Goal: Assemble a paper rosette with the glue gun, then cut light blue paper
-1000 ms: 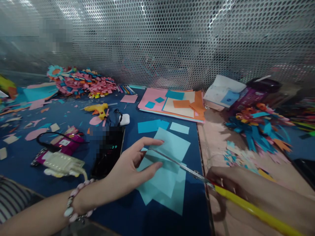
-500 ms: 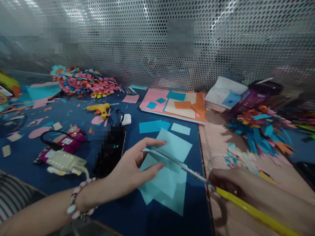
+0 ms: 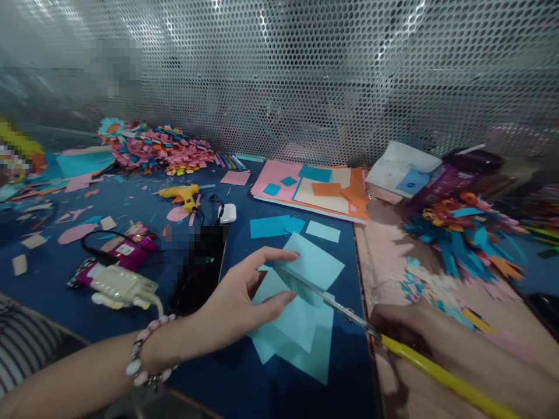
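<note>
My left hand [image 3: 238, 299] pinches the edge of a light blue paper sheet [image 3: 314, 263] between forefinger and thumb, above a loose pile of light blue paper pieces [image 3: 301, 343] on the dark blue table [image 3: 244, 384]. My right hand [image 3: 419, 334] grips yellow-handled scissors [image 3: 349, 314]. Their blades reach left into the held sheet. A pale bead bracelet circles my left wrist.
A dark phone [image 3: 198, 270] and a cream plug [image 3: 117, 285] lie left of my hand. Behind are a yellow glue gun [image 3: 181, 194], a stack of pink and orange sheets [image 3: 314, 186], paper flowers [image 3: 152, 148] and blue scraps [image 3: 463, 233]. A perforated metal screen [image 3: 305, 70] closes the back.
The scissor blades have worked slightly further along the light blue sheet. Both hands stay almost where they were, and the view has shifted a little.
</note>
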### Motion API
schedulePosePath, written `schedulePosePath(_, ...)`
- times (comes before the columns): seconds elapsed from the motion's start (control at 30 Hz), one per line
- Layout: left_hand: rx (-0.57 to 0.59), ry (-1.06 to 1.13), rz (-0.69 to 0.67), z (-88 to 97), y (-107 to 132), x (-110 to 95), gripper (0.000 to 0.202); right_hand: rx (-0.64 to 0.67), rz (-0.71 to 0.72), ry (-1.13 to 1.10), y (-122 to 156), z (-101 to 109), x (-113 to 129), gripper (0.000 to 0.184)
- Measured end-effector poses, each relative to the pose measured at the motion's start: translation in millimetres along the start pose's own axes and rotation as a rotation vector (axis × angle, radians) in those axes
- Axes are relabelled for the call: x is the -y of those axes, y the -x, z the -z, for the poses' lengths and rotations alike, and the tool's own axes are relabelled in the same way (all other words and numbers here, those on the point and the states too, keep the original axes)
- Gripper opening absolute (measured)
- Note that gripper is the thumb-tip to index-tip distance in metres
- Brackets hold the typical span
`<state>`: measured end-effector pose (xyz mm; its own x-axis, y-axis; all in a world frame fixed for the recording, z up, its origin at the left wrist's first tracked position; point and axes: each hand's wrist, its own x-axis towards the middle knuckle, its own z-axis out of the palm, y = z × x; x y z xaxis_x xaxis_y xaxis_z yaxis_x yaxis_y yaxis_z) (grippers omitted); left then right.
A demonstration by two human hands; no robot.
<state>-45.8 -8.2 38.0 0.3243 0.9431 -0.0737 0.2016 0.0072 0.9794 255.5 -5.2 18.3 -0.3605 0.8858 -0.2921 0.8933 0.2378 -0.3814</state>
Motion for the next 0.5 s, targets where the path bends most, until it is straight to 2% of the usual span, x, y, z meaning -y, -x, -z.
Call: schedulePosePath(0.5,0.017,-0.034,-0.022,-0.4,-1.6,-0.6,0.043,0.069,-0.001,-0.058,1.2,0.7,1.0,0.023)
